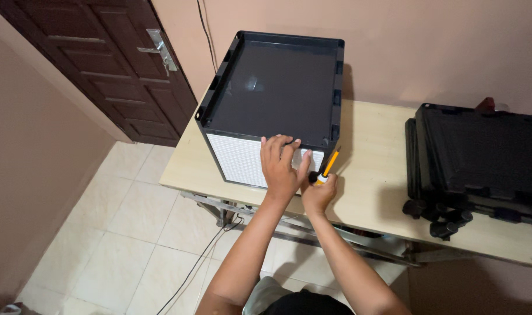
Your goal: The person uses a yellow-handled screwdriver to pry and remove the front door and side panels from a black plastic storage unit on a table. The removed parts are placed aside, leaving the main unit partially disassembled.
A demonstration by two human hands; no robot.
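Note:
A black box-shaped unit (274, 87) with a white mesh front panel (239, 160) stands on a pale wooden table (371, 146). My left hand (282, 166) lies flat against the front panel at its upper right corner, fingers hooked over the top edge. My right hand (319, 192) sits just to the right of it, gripping a yellow-handled screwdriver (327, 167) whose tip meets the lower right corner of the unit.
A stack of black panels (482, 154) with small black caster wheels (438, 219) lies on the table's right side. A dark wooden door (111, 64) stands at the back left. A cable (201, 256) runs across the tiled floor under the table.

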